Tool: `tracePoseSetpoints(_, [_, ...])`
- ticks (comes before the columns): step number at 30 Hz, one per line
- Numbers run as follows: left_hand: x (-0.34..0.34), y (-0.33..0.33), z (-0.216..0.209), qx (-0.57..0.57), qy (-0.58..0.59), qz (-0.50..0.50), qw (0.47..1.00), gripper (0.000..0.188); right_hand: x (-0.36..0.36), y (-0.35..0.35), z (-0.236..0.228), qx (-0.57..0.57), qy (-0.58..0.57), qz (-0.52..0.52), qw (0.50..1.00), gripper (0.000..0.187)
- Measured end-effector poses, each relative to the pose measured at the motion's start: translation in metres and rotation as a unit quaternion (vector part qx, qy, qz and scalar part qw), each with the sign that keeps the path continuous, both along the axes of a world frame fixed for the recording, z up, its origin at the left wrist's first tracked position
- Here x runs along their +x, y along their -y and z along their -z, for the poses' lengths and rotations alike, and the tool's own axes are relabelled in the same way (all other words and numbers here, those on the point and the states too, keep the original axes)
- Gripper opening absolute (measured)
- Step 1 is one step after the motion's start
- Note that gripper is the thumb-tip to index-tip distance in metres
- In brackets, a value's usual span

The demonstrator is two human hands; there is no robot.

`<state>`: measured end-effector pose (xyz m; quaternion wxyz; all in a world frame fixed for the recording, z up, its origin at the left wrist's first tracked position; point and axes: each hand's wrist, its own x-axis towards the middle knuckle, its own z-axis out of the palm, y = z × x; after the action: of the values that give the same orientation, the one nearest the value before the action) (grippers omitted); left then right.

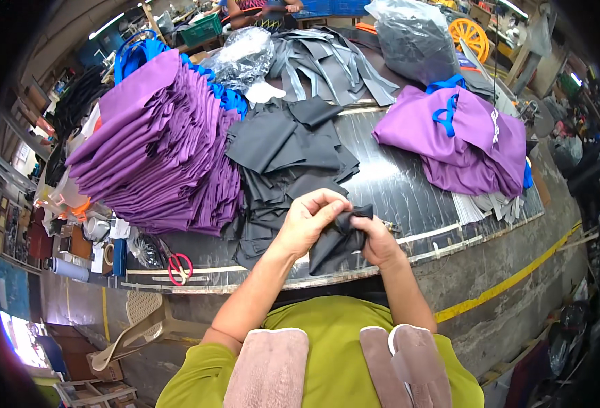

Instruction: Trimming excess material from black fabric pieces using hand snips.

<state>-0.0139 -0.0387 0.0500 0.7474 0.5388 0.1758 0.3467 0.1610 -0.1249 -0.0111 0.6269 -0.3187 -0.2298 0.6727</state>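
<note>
Dark grey fabric piece (337,241) sits bunched between both hands just above the near edge of the black worktable (409,190), in front of the person's chest. The left hand (311,219) is curled closed over its upper fold, thumb and fingers pinching the cloth; the right hand (379,243) is closed on the lower right part, fingers tucked under it. To work the piece well, I judge it best to keep both pinches near the edge and pull the cloth taut so the layers separate cleanly. The heap of dark grey cut pieces (286,153) lies just beyond, the stack of purple bags (154,146) to the left, red-handled scissors (177,265) near the table edge.
</note>
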Motion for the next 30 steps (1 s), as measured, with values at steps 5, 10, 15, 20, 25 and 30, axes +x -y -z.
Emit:
tracePoseSetpoints(5, [-0.002, -0.007, 0.014, 0.102, -0.019, -0.005, 0.995, 0.032, 0.009, 0.008, 0.005, -0.015, 0.099, 0.051, 0.994, 0.030])
tracePoseSetpoints(10, [0.002, -0.010, 0.018, -0.061, 0.083, 0.073, 0.992, 0.054, 0.013, 0.011, 0.013, -0.015, -0.131, -0.035, 0.991, 0.037])
tracePoseSetpoints(15, [0.002, -0.004, 0.031, 0.048, -0.026, 0.055, 0.997, 0.025, 0.010, 0.011, 0.025, -0.014, -0.029, -0.061, 0.998, 0.038])
tracePoseSetpoints(20, [-0.007, -0.013, 0.025, 0.067, -0.070, 0.000, 0.995, 0.009, 0.014, 0.007, 0.002, 0.029, 0.435, 0.216, 0.874, 0.020])
tracePoseSetpoints(25, [-0.009, -0.014, 0.026, 0.101, -0.118, 0.004, 0.988, 0.012, 0.019, 0.016, -0.053, 0.127, 0.419, 0.213, 0.874, 0.004])
tracePoseSetpoints(30, [-0.009, -0.012, 0.034, 0.101, -0.119, 0.004, 0.988, 0.010, 0.008, 0.014, -0.072, 0.244, 0.605, 0.204, 0.730, 0.017])
